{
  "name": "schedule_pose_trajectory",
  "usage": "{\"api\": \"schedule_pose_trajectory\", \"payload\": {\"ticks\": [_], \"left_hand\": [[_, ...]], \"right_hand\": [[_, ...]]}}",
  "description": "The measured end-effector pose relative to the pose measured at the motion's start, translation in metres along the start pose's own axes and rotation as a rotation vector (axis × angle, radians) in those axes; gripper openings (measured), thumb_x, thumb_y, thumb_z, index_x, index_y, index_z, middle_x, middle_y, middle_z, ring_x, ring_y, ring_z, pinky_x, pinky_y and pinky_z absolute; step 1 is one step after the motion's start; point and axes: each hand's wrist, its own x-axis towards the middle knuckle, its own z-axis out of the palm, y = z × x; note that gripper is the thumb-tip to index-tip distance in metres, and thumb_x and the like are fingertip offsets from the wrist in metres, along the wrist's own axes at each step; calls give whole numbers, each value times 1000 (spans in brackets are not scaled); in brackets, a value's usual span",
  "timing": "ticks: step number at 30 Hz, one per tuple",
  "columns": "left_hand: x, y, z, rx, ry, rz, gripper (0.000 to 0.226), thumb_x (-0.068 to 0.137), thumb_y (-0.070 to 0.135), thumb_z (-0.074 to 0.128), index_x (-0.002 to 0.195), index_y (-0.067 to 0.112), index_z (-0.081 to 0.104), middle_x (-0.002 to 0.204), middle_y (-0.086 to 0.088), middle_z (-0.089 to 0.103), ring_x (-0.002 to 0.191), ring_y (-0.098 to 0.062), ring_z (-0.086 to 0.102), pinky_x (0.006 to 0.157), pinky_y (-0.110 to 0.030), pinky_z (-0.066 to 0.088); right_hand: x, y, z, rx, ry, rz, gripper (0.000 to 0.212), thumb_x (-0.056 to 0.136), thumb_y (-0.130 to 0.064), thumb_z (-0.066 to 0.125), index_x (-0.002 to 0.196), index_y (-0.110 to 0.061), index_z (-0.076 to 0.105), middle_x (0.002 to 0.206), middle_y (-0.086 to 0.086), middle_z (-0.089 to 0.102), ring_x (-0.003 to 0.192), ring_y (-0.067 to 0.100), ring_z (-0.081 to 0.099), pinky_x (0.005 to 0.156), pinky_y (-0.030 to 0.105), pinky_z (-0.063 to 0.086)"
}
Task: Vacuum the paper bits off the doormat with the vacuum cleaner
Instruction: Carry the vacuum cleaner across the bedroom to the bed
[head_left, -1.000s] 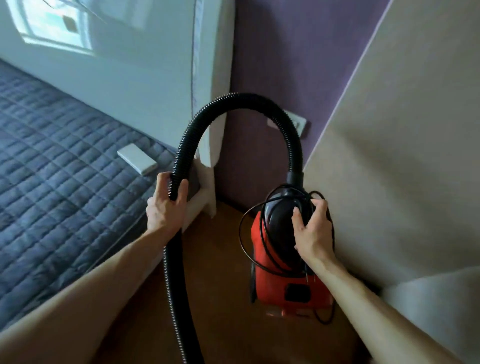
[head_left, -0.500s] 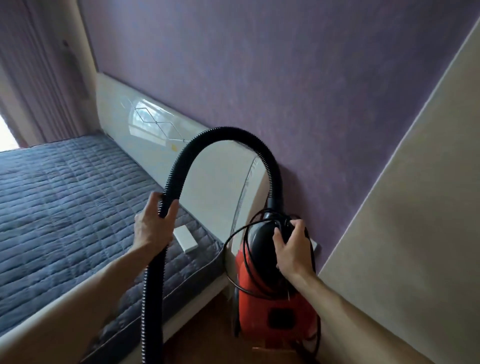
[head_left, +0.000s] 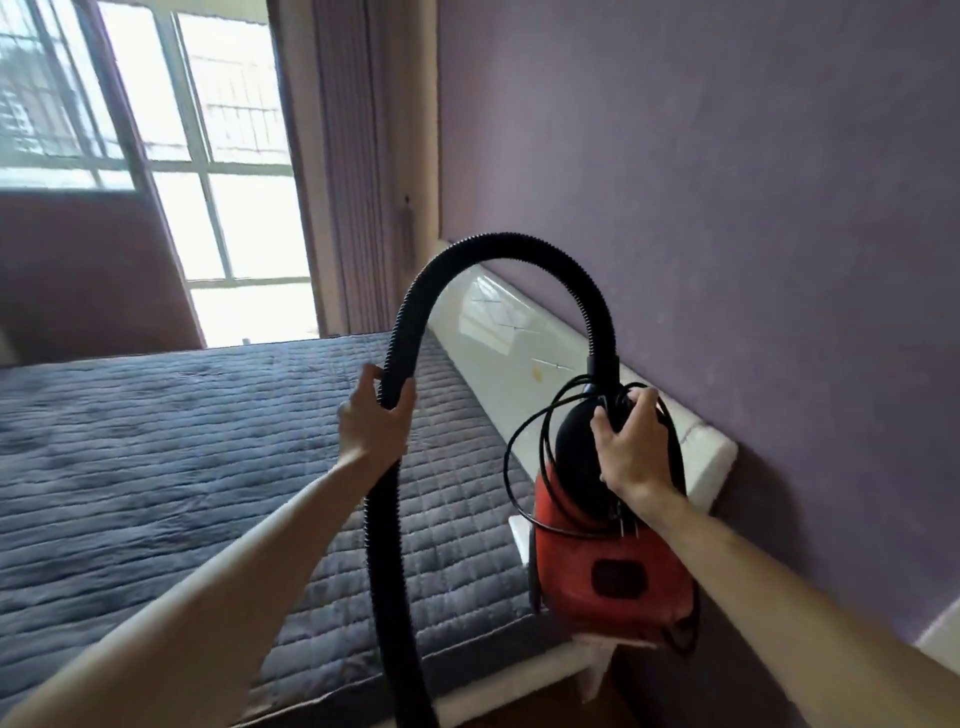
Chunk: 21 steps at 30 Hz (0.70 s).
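1. Beside the bed (head_left: 156, 467), against a purple wall (head_left: 727, 208), I carry the vacuum cleaner (head_left: 608, 566) off the floor: my right hand (head_left: 631, 452) is clenched on its top handle, my left hand (head_left: 371, 426) wrapped around the black hose (head_left: 498, 254).
2. By my reading this is the fetching step; no doormat or paper bits are in view.
3. Next I must find the mat, set the machine down and free its cord.
4. Red body, black top; cord (head_left: 524, 457) loosely looped around it.

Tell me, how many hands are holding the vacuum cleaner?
2. The left hand wraps the black hose; the right hand has its grip on the top of the red vacuum cleaner.
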Motion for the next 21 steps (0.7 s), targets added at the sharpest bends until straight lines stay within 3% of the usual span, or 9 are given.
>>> {"api": "schedule_pose_trajectory", "payload": {"ticks": [2, 8, 16, 18, 21], "left_hand": [[7, -8, -42, 28, 68, 1, 24, 93, 40, 61, 97, 23, 44, 69, -4, 62, 55, -26, 61, 54, -30, 46], [16, -63, -171, 43, 261, -21, 22, 91, 38, 65, 99, 25, 49, 68, -7, 65, 54, -28, 65, 53, -40, 58], [-7, -143, -365, 140, 468, -43, 19, 91, 38, 62, 97, 30, 47, 63, -3, 61, 55, -30, 64, 57, -47, 57], [-14, -162, -416, 163, 520, -59, 18, 90, 40, 62, 97, 33, 46, 67, -4, 63, 59, -32, 65, 60, -45, 57], [-26, -188, -488, 225, 592, -88, 18, 90, 39, 62, 98, 29, 48, 74, -5, 65, 65, -32, 66, 64, -41, 55]], "right_hand": [[-5, -33, 22, 34, -48, -36, 29, 90, -31, 58, 96, -27, 30, 80, 4, 53, 67, 44, 63, 61, 59, 54], [-49, -138, 98, 144, -179, -145, 29, 93, -26, 59, 100, -18, 32, 71, 4, 52, 58, 37, 59, 60, 55, 54], [-160, -272, 199, 303, -416, -193, 26, 91, -23, 61, 102, -13, 40, 78, -5, 49, 78, 34, 63, 66, 57, 56], [-191, -302, 224, 307, -473, -214, 24, 92, -23, 60, 98, -13, 40, 79, 0, 50, 74, 36, 63, 56, 45, 57], [-237, -349, 258, 307, -547, -251, 23, 93, -21, 59, 98, -9, 40, 79, 6, 51, 65, 35, 61, 36, 27, 45]]}}
